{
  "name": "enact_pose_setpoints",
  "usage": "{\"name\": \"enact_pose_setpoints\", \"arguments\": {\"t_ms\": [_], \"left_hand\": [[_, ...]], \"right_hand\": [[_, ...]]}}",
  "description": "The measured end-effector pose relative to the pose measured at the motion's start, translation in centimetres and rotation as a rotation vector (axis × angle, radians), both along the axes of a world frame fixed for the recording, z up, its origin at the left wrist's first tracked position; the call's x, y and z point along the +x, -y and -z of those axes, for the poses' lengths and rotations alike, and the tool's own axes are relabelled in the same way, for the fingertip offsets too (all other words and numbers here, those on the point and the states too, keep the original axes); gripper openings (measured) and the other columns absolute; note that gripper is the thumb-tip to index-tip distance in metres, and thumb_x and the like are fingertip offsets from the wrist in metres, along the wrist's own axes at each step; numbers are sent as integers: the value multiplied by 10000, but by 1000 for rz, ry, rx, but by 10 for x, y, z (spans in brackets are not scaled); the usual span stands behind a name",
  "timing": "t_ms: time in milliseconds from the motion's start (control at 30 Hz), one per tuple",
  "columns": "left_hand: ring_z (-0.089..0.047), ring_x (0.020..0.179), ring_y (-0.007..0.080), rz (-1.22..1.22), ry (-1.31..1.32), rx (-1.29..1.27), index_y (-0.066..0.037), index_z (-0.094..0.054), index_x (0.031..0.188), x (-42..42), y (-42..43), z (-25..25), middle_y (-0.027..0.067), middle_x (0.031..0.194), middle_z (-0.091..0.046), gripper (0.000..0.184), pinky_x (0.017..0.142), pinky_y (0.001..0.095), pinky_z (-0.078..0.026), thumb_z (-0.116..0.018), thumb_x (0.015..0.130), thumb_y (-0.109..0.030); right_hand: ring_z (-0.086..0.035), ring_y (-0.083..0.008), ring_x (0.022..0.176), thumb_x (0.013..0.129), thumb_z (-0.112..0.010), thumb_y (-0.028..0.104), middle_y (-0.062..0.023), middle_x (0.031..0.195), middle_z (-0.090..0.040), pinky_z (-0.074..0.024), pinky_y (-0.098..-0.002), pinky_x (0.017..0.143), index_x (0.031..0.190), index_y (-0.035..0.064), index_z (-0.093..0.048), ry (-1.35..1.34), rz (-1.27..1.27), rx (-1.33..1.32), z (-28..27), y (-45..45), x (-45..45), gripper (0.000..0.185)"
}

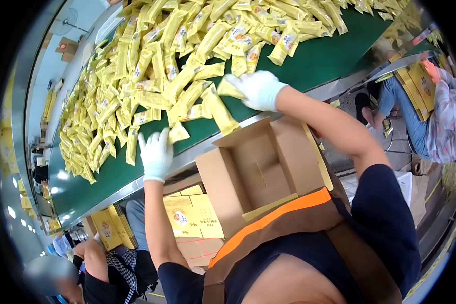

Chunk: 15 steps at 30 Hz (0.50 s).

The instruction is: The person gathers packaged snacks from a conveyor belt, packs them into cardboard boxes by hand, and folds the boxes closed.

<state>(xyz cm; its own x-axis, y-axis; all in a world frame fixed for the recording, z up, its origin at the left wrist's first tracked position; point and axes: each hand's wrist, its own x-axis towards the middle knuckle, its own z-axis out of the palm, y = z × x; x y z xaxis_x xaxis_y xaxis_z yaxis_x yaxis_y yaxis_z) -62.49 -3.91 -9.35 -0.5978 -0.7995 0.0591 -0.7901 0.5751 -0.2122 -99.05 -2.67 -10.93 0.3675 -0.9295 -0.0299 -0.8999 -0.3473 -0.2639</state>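
Observation:
A heap of long yellow snack packets [187,66] lies on the green conveyor belt [309,71]. My left hand [156,153], in a white glove, rests at the near edge of the heap with fingers stretched out, beside a packet [178,133]; whether it touches that packet I cannot tell. My right hand [259,89], also gloved, has its fingers closed on the end of a yellow packet [229,90] at the belt's near side. Right below, against my body, stands an open cardboard box [233,175] with its flaps spread and its bare bottom showing.
The belt's metal edge [190,153] runs between my hands and the box. Yellow printed cartons [186,215] lie left of the box. A co-worker [99,263] sits at lower left; another person's sleeve [448,119] and yellow cartons [420,86] appear at right.

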Motion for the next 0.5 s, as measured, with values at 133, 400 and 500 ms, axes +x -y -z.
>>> {"name": "enact_pose_setpoints", "arguments": {"t_ms": [133,400,500], "left_hand": [[-628,967,326,-143,-503,138,-91,-584,1240,-19,-24,-12,131,1042,-640,467,949,409,-485,-683,785,-128],[-588,1080,340,73,-232,42,-121,-510,1328,-84,22,10,138,1173,-614,622,918,424,-491,-743,752,-107],[-612,1014,320,35,-96,88,-155,-484,1373,-78,24,0,115,1129,-633,674,871,430,-502,-747,753,-134]], "right_hand": [[-625,-314,918,708,-621,55,-125,961,-593,-520,-413,768,1088,79,-589,50,-90,-188,-1,-39,-60,382],[-625,-374,1051,806,-599,144,-183,1151,-647,-502,-440,893,1418,168,-445,-183,161,-5,-5,34,-166,632],[-621,-401,1043,843,-566,307,-230,1169,-642,-493,-419,919,1502,228,-341,66,259,207,7,25,-166,702]]}}
